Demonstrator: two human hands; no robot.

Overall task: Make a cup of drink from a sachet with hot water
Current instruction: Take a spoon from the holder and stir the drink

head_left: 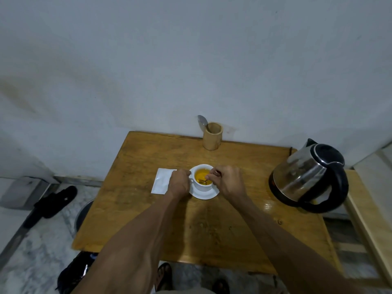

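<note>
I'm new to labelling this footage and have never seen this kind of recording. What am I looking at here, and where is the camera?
There is no machine here: a person wears one wide-angle camera on the head, looking down at their own arms. On the wooden table a white cup of yellow drink stands on a saucer. The left hand holds the cup at its side, where the handle seems to be; the right hand holds a small spoon dipped in the drink. A white sachet lies left of the cup, a kettle stands on the right, and a wooden holder with another spoon stands at the back.
</note>
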